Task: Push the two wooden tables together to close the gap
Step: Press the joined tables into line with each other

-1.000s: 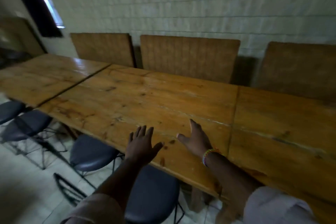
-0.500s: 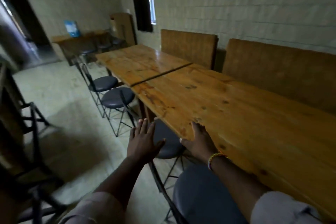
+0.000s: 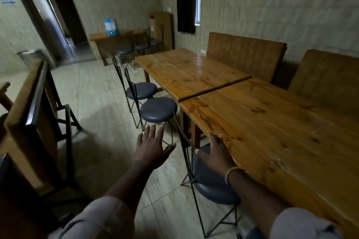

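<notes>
Two varnished wooden tables stand end to end along the right wall. The near table (image 3: 272, 132) fills the right side; the far table (image 3: 186, 72) lies beyond it. A narrow dark gap (image 3: 215, 89) runs between them, wider at the front edge. My right hand (image 3: 215, 153), with a beaded bracelet on the wrist, rests flat against the near table's front edge, fingers together. My left hand (image 3: 151, 145) hovers over the floor left of the table, fingers spread, holding nothing.
Round grey stools on black wire frames stand along the tables' front: one (image 3: 211, 180) under my right hand, two more (image 3: 158, 109) (image 3: 141, 89) farther on. Padded bench backs (image 3: 244, 52) line the wall. A wooden stand (image 3: 29, 114) is at left; tiled floor lies between.
My view has swung left along the tables toward the gap and the doorway. My right hand slid from the tabletop to its front edge; my left hand came off the table and now hangs over the floor.
</notes>
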